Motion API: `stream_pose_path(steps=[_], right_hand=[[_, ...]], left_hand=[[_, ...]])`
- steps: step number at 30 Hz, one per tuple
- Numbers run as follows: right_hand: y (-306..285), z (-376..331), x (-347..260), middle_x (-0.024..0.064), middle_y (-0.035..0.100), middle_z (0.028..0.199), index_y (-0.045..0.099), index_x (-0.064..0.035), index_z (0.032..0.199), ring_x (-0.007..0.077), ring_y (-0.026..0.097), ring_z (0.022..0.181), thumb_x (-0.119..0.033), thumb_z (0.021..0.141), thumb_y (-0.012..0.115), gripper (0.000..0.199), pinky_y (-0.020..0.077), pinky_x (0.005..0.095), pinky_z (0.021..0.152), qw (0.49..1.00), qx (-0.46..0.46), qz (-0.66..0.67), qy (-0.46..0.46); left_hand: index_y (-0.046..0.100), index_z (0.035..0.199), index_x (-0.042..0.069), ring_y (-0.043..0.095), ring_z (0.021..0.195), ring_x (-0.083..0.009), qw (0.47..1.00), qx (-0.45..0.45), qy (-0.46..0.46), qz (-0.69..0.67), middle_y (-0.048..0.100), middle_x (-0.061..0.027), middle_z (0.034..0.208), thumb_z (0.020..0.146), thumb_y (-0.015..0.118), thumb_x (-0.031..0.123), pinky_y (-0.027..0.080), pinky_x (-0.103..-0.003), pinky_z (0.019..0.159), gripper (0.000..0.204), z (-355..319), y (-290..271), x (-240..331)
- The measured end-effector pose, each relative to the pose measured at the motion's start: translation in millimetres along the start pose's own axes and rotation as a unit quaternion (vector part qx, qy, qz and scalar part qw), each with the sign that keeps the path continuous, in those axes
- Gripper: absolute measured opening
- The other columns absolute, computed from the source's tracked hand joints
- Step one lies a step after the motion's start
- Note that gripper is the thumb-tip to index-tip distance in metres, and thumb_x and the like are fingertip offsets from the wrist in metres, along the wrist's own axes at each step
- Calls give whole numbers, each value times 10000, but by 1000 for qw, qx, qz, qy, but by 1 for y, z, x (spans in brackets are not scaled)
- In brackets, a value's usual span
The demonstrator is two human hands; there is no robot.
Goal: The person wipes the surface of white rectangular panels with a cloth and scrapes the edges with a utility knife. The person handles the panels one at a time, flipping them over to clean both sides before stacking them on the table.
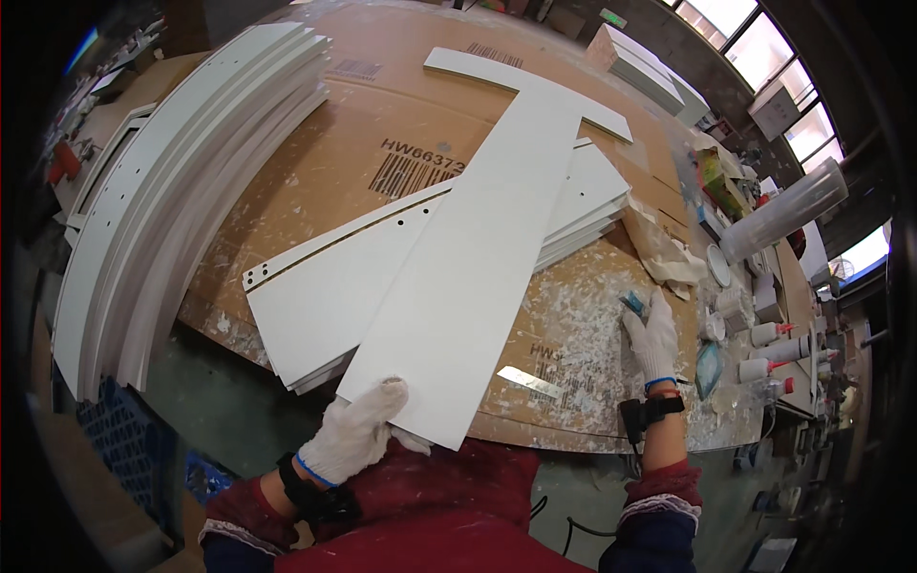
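A long white T-shaped panel (pixel 468 248) lies slantwise over a stack of white panels (pixel 330 315) with small holes and a dark groove. My left hand (pixel 358 435), in a white knit glove, grips the panel's near end with the thumb on top; its fingers are partly hidden below. To the right, my gloved right hand (pixel 653 339) is closed on a small blue object (pixel 631 302), too small to name. White flakes (pixel 583 334) litter the cardboard beside that hand. A flat, shiny metal strip (pixel 530 382) lies between the panel and my right hand.
Cardboard (pixel 363 124) covers the table. Long white boards (pixel 181 162) are stacked at the left, more panels (pixel 635 72) at the far right. Along the right side are crumpled paper (pixel 664 253), a clear roll (pixel 783 212) and red-tipped bottles (pixel 764 334). A blue crate (pixel 124 444) sits lower left.
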State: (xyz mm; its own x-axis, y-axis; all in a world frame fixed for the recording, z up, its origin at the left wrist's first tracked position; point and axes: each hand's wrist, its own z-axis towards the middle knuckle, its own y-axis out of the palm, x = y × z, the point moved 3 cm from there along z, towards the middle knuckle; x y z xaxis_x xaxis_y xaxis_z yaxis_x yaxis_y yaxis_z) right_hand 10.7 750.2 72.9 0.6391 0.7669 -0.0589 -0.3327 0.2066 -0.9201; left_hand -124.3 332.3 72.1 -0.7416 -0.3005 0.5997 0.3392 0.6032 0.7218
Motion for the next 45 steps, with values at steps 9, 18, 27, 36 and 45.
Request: stream_pose_path(steps=[9, 18, 27, 36, 45], right_hand=[[-27, -12, -20, 141, 658, 991, 543, -1, 1251, 224, 630, 868, -129, 858, 613, 420, 502, 334, 764, 934, -128, 310, 120], [-121, -123, -95, 72, 612, 879, 638, 39, 1059, 108, 579, 698, -32, 861, 569, 221, 467, 235, 579, 794, -193, 557, 149], [-144, -124, -145, 84, 623, 823, 669, 0, 1034, 206, 576, 722, -112, 713, 784, 359, 469, 305, 652, 924, -74, 349, -138], [-144, -111, -165, 84, 634, 790, 669, -19, 1037, 236, 599, 708, -138, 711, 789, 368, 489, 332, 655, 922, -130, 307, -196], [-149, -107, -171, 62, 626, 751, 681, -41, 1021, 223, 596, 681, -124, 711, 781, 336, 479, 328, 606, 923, -127, 273, -241]], left_hand=[[485, 1135, -82, 649, 754, -311, 991, -75, -97, 46, 611, -213, 876, 994, 457, 239, 583, -450, 699, 353, 21, 31, -28], [477, 1316, -40, 640, 1004, -251, 980, -168, -15, 108, 566, -184, 1204, 987, 464, 131, 590, -337, 678, 371, 38, 9, -73], [528, 1271, -40, 673, 833, -196, 990, -108, -52, 75, 595, -142, 1149, 996, 502, 214, 586, -286, 669, 375, 34, 45, -46], [538, 1263, -54, 672, 790, -178, 992, -101, -69, 24, 603, -109, 1135, 974, 552, 231, 590, -282, 663, 406, 38, 35, -60], [561, 1162, -48, 657, 733, -167, 993, -80, -83, 39, 634, -109, 954, 959, 580, 233, 586, -277, 628, 348, 34, 45, -46]])
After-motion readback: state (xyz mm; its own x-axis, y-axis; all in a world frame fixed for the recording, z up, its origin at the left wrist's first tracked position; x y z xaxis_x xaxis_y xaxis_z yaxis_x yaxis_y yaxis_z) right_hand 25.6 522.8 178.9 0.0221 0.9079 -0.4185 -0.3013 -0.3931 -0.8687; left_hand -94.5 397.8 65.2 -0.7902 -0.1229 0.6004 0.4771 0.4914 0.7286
